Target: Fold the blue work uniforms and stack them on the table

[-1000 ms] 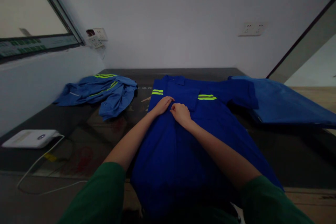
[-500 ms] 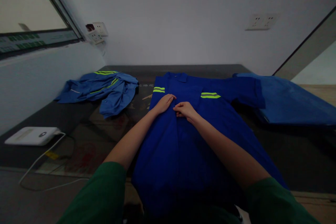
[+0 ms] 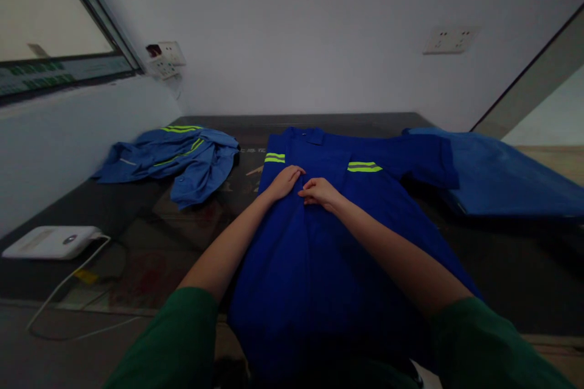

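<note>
A dark blue garment (image 3: 365, 237) with a collar and yellow-green reflective stripes lies spread on the dark table, its lower end at the near edge. My left hand (image 3: 286, 182) rests on its front, fingers together at the front edge of the cloth. Just right of it and slightly nearer, my right hand (image 3: 318, 192) is closed in a pinch on the same front edge. The fingertips of both hands are close together. Any small fastener between them is too small to make out.
A crumpled lighter blue garment (image 3: 196, 161) lies at the left on the table (image 3: 150, 219). Nearer is a white power bank (image 3: 52, 242) with a cable. Folded blue cloth (image 3: 506, 176) is at the right. Wall sockets (image 3: 449, 40) are behind, a window at upper left.
The view has shifted slightly. Both hands stay at nearly the same spot on the garment's front edge.
</note>
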`<state>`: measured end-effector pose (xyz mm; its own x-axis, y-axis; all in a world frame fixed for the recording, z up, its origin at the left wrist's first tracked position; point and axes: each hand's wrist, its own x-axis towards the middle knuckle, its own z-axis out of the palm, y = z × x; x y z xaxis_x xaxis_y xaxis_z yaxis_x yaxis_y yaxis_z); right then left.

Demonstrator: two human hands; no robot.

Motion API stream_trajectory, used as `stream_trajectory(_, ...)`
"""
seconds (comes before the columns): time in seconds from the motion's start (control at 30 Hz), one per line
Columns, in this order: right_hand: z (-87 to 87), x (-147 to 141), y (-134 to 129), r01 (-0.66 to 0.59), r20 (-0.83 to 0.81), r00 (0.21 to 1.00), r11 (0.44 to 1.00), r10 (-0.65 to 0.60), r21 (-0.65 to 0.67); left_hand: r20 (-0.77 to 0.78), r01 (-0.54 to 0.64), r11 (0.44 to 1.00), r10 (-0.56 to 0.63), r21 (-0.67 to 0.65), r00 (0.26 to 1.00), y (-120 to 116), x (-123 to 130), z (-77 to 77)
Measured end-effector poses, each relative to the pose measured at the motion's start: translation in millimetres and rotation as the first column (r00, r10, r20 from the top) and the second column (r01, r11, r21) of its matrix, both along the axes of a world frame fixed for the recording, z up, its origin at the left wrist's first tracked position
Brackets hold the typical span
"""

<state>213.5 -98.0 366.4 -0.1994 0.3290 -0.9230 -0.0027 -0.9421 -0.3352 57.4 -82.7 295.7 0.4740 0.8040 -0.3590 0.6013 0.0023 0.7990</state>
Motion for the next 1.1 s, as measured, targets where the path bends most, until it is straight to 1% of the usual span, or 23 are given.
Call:
stream_trajectory(0.13,4.5,3,0,0.009,0.015,1.000,1.000,-0.009,-0.003,-0.003,0.010,1.000,-0.010,0.008,1.000,0,-1,0.8)
stream_trajectory(0.3,8.9,5,2,-0.067,0.003,0.998,0.998,0.067,0.017,-0.024,0.049,0.998,-0.049,0.038,0.999,0,-1,3.0)
stream_trajectory(0.4,14.6,4,1,-0.103,0.009,0.995,0.994,0.103,0.029,-0.066,0.085,0.995,-0.082,0.042,0.994,0,1,3.2)
stream_trajectory(0.5,24.2,1,-4,-0.196,-0.030,0.980,0.979,0.198,0.054,-0.105,0.110,0.993,-0.105,0.042,0.989,-1,2,2.7)
stream_trajectory(0.57,31.3,-1,-9,-0.278,-0.051,0.958,0.956,0.284,0.097,-0.115,0.114,0.993,-0.109,0.041,0.987,-1,2,2.3)
stream_trajectory(0.63,37.7,-2,-13,-0.329,-0.065,0.938,0.934,0.340,0.141,-0.118,0.117,0.992,-0.112,0.038,0.987,-1,2,1.6)
stream_trajectory(0.67,40.5,-2,-15,-0.333,-0.081,0.934,0.930,0.347,0.154,-0.119,0.119,0.992,-0.114,0.036,0.986,-1,2,1.2)
stream_trajectory(0.73,45.7,-2,-18,-0.296,-0.135,0.939,0.944,0.315,0.147,-0.119,0.125,0.991,-0.120,0.037,0.986,-1,2,0.2)
stream_trajectory(0.8,51.0,0,-23,-0.238,-0.192,0.948,0.966,0.254,0.103,-0.117,0.136,0.990,-0.130,0.041,0.984,-1,1,-0.9)
stream_trajectory(0.87,57.8,1,-29,-0.217,-0.218,0.949,0.974,0.226,0.066,-0.120,0.146,0.988,-0.140,0.048,0.983,-1,1,-1.9)
stream_trajectory(0.97,72.2,0,-44,-0.248,-0.219,0.941,0.966,0.259,0.076,-0.131,0.166,0.984,-0.156,0.064,0.979,-1,1,-2.9)
stream_trajectory(1.1,97.5,-4,-66,-0.294,-0.196,0.925,0.940,0.326,0.174,-0.152,0.193,0.976,-0.177,0.101,0.973,-1,2,-2.2)
